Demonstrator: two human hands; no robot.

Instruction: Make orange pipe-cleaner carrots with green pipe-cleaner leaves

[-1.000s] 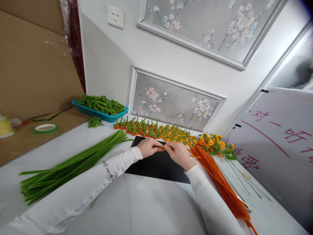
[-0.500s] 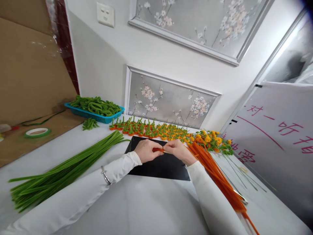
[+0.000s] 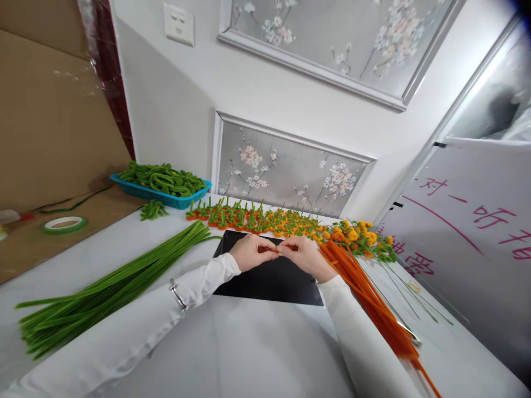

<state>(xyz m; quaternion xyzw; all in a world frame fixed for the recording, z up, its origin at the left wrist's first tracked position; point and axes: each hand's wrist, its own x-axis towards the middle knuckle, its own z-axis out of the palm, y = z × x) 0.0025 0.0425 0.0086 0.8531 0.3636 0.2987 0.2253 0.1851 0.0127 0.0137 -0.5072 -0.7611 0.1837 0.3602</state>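
Observation:
Over a black mat [image 3: 265, 282], my left hand [image 3: 252, 253] and my right hand [image 3: 305, 257] meet at the fingertips. Both are closed in a pinch on a short orange pipe cleaner piece [image 3: 277, 251], mostly hidden by the fingers. Just right of my right hand lies a bundle of long orange pipe cleaners [image 3: 369, 298]. A bundle of green pipe cleaners [image 3: 124, 282] stretches out beside my left forearm. Behind the mat stand rows of small orange flowers with green stems [image 3: 232, 216] and yellow ones [image 3: 290, 222].
A blue basket [image 3: 166, 198] holds bent green pieces, with a small green pile [image 3: 152, 210] in front. Finished-looking yellow flowers [image 3: 360, 237] lie at the back right, near thin green stems [image 3: 410, 293]. Green tape [image 3: 64, 224] rests on cardboard at left. A written whiteboard [image 3: 468, 221] stands right.
The camera view shifted slightly, then held steady. My fingertips have drawn closer together around the orange piece, which shows less now than half a second ago.

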